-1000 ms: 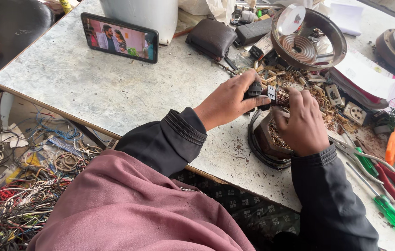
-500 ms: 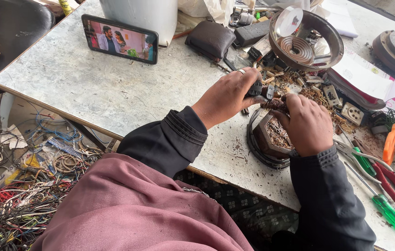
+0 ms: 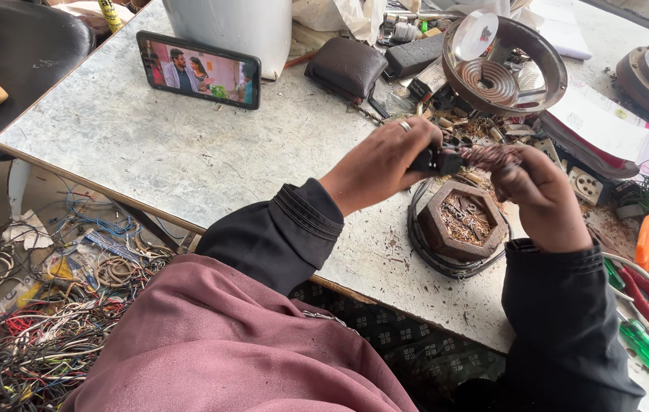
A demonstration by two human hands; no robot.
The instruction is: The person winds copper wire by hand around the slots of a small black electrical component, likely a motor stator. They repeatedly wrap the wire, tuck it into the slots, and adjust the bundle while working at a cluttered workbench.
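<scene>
Now both hands raised: L hand (image 3: 381, 164) & R hand (image 3: 542, 200) pinch coil (image 3: 484, 156).

This is a small electrical repair workshop. The worn counter (image 3: 149, 152) is strewn at the upper right of the frame with a round metal motor housing (image 3: 504, 65), wall sockets (image 3: 587, 185), copper scraps and screwdrivers (image 3: 648, 305) at the right edge. A heap of tangled wires (image 3: 19, 320) covers the floor at the lower left.
</scene>
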